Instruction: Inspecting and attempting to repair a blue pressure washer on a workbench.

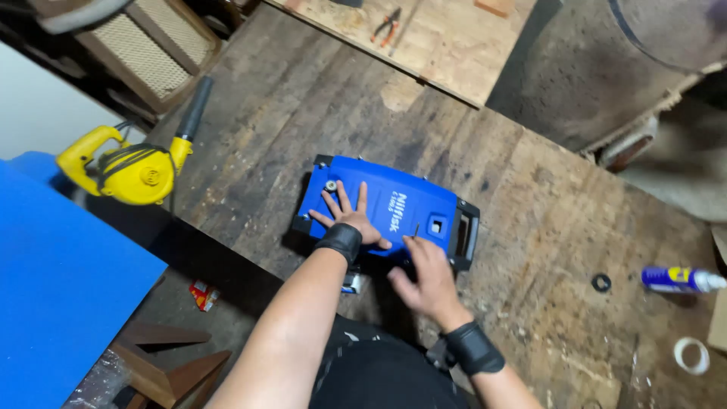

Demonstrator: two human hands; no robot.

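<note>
Nearest the camera, the right hand (430,279) pinches a thin dark tool (415,229), probably a small screwdriver or pick, its tip set against the blue casing (379,204) close to the black end piece (465,233). Which fingers close on the tool is hard to tell, though they are plainly clamped on its shaft. Just beyond, the left hand (350,217) lies flat, fingers spread apart, pressing the casing down without gripping anything.

That casing, a blue machine housing with black corners, lies on its side on the worn wooden bench (530,227), at the edge next to the person. It looks whole and shut: no panel is off and no loose screws show beside it, so I judge that opening it has barely begun.

Farther right sit a black ring (601,282), a spray can (678,279) and a roll of white tape (691,355). To the left rests a yellow blower (136,170). At the far side, orange-handled pliers (386,25) lie on a pale board (447,45).
</note>
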